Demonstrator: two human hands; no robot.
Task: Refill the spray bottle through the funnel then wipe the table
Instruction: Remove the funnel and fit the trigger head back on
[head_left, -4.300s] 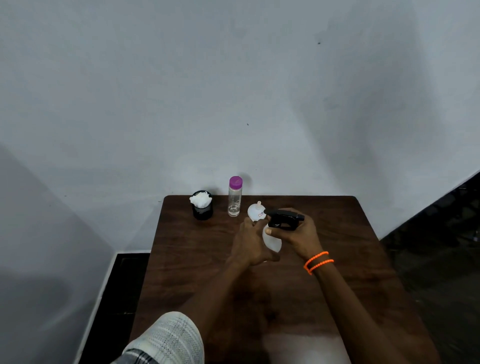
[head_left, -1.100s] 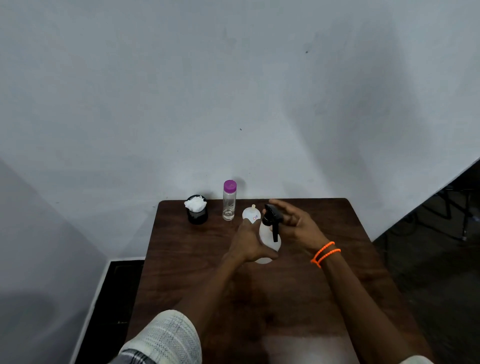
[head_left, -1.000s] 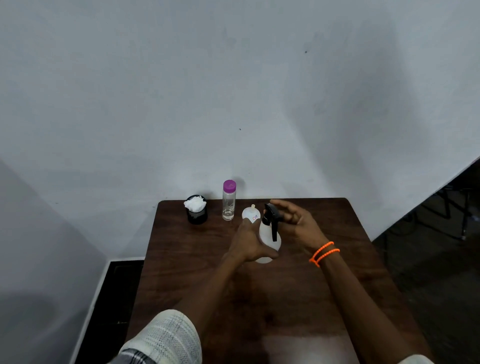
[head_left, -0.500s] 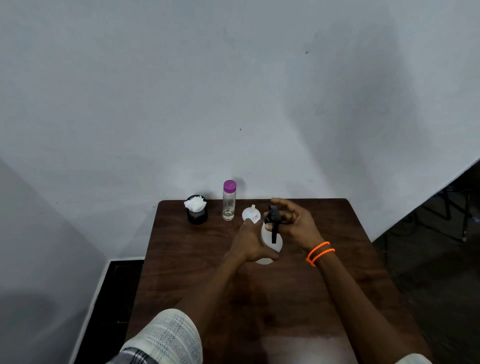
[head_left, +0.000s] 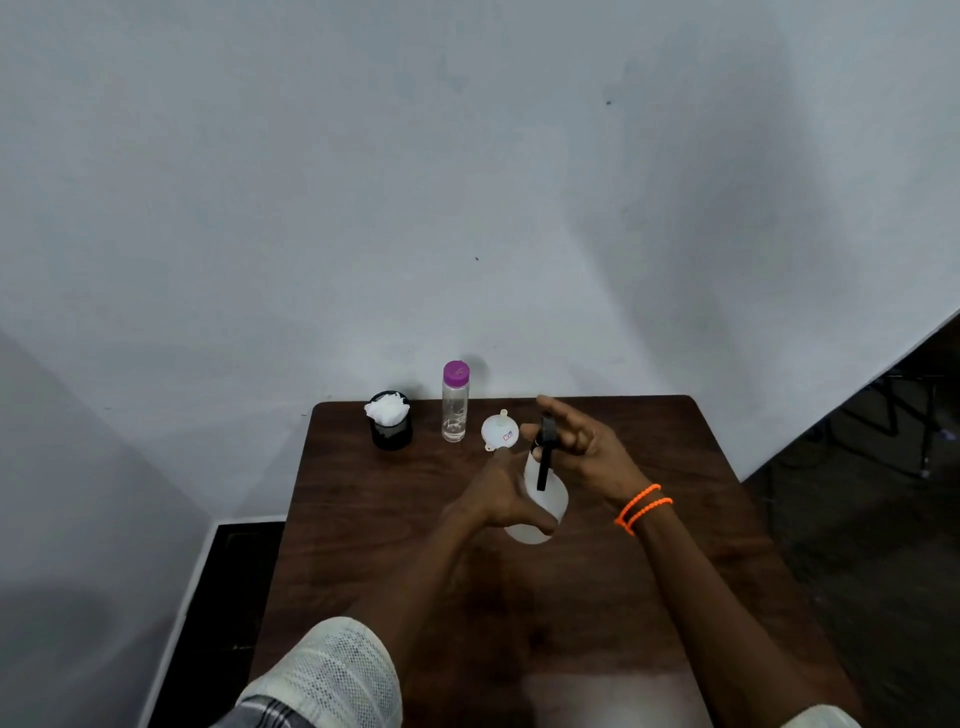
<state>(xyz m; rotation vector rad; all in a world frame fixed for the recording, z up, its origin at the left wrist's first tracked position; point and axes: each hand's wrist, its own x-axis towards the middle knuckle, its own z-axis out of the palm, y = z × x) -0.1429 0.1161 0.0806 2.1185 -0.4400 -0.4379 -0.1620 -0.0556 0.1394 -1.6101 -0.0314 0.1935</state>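
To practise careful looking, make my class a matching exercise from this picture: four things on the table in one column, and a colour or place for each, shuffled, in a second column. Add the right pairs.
Things
1. spray bottle
2. funnel
3. clear bottle
4. black cup

Descriptions
A. stuffed with white tissue, at the far left of the row
B. has a purple cap
C. gripped by the left hand, with the right hand at its black spray head
D. white, lies on the table between the clear bottle and the hands

Pairs: 1-C, 2-D, 3-B, 4-A
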